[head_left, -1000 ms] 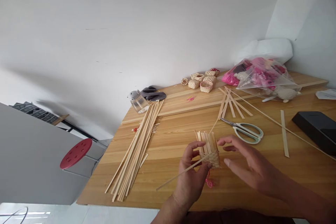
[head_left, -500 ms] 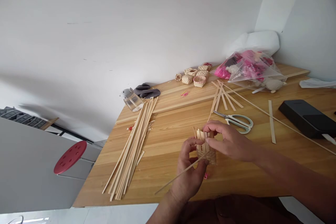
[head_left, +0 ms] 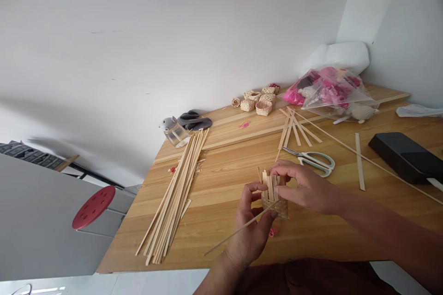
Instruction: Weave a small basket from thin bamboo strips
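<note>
A small, partly woven basket [head_left: 279, 208] of pale wood or bamboo strips is between my hands near the table's front. Its upright strips [head_left: 269, 184] stick up above the woven lower band. My left hand [head_left: 249, 226] is closed round its left side, the thumb pressing on the band. One long thin strip [head_left: 230, 236] runs from the basket across that hand, its loose end pointing down left. With the fingers of my right hand [head_left: 302, 188] I grip the upright strips at the right; fingertips behind them are partly hidden. Scissors [head_left: 316, 162] lie just beyond this hand.
Long loose strips [head_left: 173, 203] lie in a bundle at left, shorter strips [head_left: 299, 129] behind the scissors. Several small finished baskets [head_left: 264, 107] stand by the wall, beside a clear bag [head_left: 332, 90]. A black box [head_left: 408, 156] with a cable sits right; a clear jar [head_left: 177, 134] stands back left.
The basket appears slightly turned or tilted between my hands, and my right fingers have shifted a little along its upright strips. My left hand keeps its hold.
</note>
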`<state>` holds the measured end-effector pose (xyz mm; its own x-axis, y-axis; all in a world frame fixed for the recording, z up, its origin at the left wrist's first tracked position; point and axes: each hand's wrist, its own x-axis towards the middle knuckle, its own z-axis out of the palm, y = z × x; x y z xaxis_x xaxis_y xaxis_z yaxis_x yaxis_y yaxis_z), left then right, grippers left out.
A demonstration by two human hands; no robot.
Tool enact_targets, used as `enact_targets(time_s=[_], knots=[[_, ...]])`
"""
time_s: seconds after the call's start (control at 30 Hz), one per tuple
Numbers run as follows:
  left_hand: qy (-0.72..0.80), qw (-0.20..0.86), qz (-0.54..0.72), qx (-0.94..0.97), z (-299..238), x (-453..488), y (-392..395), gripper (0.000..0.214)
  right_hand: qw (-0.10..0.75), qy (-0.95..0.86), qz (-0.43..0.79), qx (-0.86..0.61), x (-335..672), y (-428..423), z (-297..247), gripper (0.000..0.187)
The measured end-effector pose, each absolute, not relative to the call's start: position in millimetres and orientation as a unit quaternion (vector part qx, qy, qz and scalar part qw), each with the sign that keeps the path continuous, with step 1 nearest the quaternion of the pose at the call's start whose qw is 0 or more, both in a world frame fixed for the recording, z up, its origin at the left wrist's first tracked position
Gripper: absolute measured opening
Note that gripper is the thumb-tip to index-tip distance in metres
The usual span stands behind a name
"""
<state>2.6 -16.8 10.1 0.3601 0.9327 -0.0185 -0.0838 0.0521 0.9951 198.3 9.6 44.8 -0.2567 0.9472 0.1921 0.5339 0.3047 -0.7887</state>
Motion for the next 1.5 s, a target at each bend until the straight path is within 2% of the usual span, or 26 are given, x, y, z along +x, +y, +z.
enact_targets(time_s=[0.27, 0.4, 0.6, 0.7, 0.8, 0.87, 0.97, 1.1, 1.23, 1.33, 1.5], knots=[[0.375, 0.653, 0.394, 0.526, 10.6, 3.6, -12.4, 0.053, 0.377, -0.715, 0.326, -0.49, 197.7, 6.7, 41.8, 0.009], [0.367, 0.649, 0.415, 0.522, 8.0, 3.3, -10.0, 0.041, 0.423, -0.713, 0.296, -0.474, 198.1, 3.7, 39.5, 0.014], [0.356, 0.68, 0.41, 0.493, 4.4, 4.7, -11.6, 0.036, 0.385, -0.726, 0.282, -0.495, 195.7, 3.3, 36.6, 0.021], [0.345, 0.701, 0.407, 0.474, 5.2, 5.2, -11.9, 0.036, 0.409, -0.72, 0.222, -0.516, 192.3, 0.9, 30.3, 0.028], [0.35, 0.698, 0.415, 0.468, 5.6, 3.6, -11.0, 0.037, 0.466, -0.735, 0.102, -0.482, 192.2, -5.0, 26.4, 0.035], [0.356, 0.688, 0.426, 0.467, 5.8, 2.1, -10.2, 0.037, 0.471, -0.761, 0.05, -0.443, 194.6, -9.3, 27.0, 0.032], [0.366, 0.678, 0.44, 0.462, 7.2, 1.7, -9.2, 0.037, 0.469, -0.782, 0.022, -0.409, 197.6, -13.7, 29.4, 0.036], [0.373, 0.668, 0.453, 0.458, 9.5, 4.2, -9.6, 0.039, 0.402, -0.839, 0.047, -0.363, 194.3, -14.5, 24.6, 0.022], [0.357, 0.678, 0.456, 0.453, 8.9, 5.4, -10.8, 0.039, 0.354, -0.848, 0.066, -0.388, 188.1, -14.0, 14.9, 0.013], [0.35, 0.675, 0.463, 0.456, 8.3, 5.3, -10.1, 0.039, 0.352, -0.844, 0.056, -0.402, 184.4, -14.7, 14.2, 0.012], [0.349, 0.669, 0.475, 0.453, 7.2, 6.5, -8.9, 0.04, 0.401, -0.809, 0.046, -0.428, 177.6, -17.3, 17.7, 0.012]])
